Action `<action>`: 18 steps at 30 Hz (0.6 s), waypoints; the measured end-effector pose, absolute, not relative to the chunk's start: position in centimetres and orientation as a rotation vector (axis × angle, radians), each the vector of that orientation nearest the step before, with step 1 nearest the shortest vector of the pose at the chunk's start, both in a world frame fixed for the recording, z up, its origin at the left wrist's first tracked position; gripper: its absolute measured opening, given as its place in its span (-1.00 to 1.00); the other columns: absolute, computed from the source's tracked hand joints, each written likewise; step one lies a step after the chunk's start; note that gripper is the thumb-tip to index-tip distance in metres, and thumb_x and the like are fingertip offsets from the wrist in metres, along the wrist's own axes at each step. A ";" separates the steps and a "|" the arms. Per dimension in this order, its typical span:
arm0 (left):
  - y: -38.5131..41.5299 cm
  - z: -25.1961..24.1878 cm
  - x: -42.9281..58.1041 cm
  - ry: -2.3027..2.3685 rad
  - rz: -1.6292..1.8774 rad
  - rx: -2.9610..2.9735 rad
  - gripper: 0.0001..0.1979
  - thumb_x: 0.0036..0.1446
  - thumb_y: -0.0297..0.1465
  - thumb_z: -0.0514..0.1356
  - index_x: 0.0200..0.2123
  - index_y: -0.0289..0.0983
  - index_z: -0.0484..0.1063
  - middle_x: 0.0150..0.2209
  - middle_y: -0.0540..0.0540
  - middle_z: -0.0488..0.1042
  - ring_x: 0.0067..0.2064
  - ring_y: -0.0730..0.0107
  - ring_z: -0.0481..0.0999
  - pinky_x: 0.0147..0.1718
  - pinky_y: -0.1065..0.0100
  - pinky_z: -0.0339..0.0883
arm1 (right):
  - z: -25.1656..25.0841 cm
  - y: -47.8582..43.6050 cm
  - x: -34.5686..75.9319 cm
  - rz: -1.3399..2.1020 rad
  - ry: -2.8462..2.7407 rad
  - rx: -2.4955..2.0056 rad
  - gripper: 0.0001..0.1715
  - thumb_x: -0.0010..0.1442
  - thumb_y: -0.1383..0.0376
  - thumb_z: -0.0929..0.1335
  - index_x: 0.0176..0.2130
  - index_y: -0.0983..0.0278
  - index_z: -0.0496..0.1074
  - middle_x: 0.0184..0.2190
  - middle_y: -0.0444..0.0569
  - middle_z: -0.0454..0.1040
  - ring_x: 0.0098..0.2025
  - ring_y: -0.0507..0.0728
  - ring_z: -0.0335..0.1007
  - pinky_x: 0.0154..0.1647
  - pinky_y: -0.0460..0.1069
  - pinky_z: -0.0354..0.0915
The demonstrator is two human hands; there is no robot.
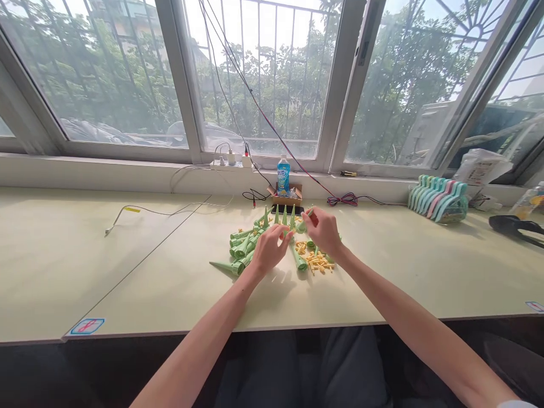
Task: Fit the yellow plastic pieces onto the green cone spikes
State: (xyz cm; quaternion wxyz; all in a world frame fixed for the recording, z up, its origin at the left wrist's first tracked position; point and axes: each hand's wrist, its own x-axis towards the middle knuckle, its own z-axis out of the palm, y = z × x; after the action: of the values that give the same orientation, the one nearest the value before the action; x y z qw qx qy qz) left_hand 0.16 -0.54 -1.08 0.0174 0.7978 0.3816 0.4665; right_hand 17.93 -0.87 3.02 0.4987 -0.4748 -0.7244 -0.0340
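My left hand (270,247) is among green plastic cones, its fingers curled in a pinch by the upright cones (284,216). What sits between those fingertips is too small to tell. To its right, my right hand (323,231) is raised a little, thumb and fingers closed on a slim green cone (310,212) whose tip pokes out. A heap of hollow green cones (241,249) lies left of my left hand. One more green cone (299,259) lies between the hands, open end toward me. Small yellow pegs (319,263) are scattered below my right hand.
Behind the cones stand a blue-labelled bottle (283,177) and a small cardboard box (287,199). Cables (346,199) and a power strip (232,161) run along the sill. Pastel hangers (440,198) stand at the right. A white cable (140,209) lies on the left.
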 end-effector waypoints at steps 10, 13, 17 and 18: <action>-0.4 -1.4 0.1 1.167 1.490 2.479 -0.75 0.31 -0.32 0.03 -0.36 -0.26 0.40 -0.45 -0.02 0.43 -0.49 0.47 0.35 -0.48 0.42 0.22 | 3.4 2.1 18.1 -0.092 -1.871 -1.450 -0.82 0.24 0.31 0.28 -0.42 0.27 0.30 -0.55 -0.10 0.40 -0.50 0.04 0.26 -0.40 -0.08 0.11; -0.4 -1.3 0.1 1.169 1.498 2.475 -0.75 0.30 -0.32 0.02 -0.37 -0.26 0.40 -0.46 -0.01 0.42 -0.50 0.47 0.35 -0.48 0.41 0.22 | 3.5 2.7 17.8 -0.091 -1.909 -1.557 -0.83 0.25 0.32 0.26 -0.40 0.27 0.32 -0.49 -0.03 0.44 -0.43 0.07 0.32 -0.36 -0.07 0.13; -0.4 -1.2 -0.1 1.168 1.516 2.466 -0.76 0.30 -0.34 0.02 -0.37 -0.26 0.40 -0.46 -0.02 0.44 -0.49 0.47 0.36 -0.48 0.41 0.22 | 3.7 3.5 17.6 -0.094 -1.952 -1.683 -0.84 0.25 0.33 0.25 -0.37 0.29 0.36 -0.41 0.04 0.47 -0.36 0.11 0.36 -0.34 -0.06 0.16; -0.4 -1.1 -0.1 1.169 1.528 2.463 -0.76 0.29 -0.34 0.02 -0.38 -0.26 0.40 -0.46 -0.02 0.44 -0.49 0.47 0.36 -0.49 0.41 0.21 | 3.7 3.6 17.6 -0.095 -1.959 -1.700 -0.84 0.25 0.33 0.25 -0.36 0.29 0.37 -0.39 0.06 0.47 -0.35 0.11 0.37 -0.34 -0.06 0.17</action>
State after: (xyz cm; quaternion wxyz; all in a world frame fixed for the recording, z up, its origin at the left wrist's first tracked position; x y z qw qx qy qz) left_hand -0.10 -0.36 -1.13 0.0083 0.7881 0.3739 0.4889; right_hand 17.59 3.63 3.71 0.2695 -0.6307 -0.7269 -0.0353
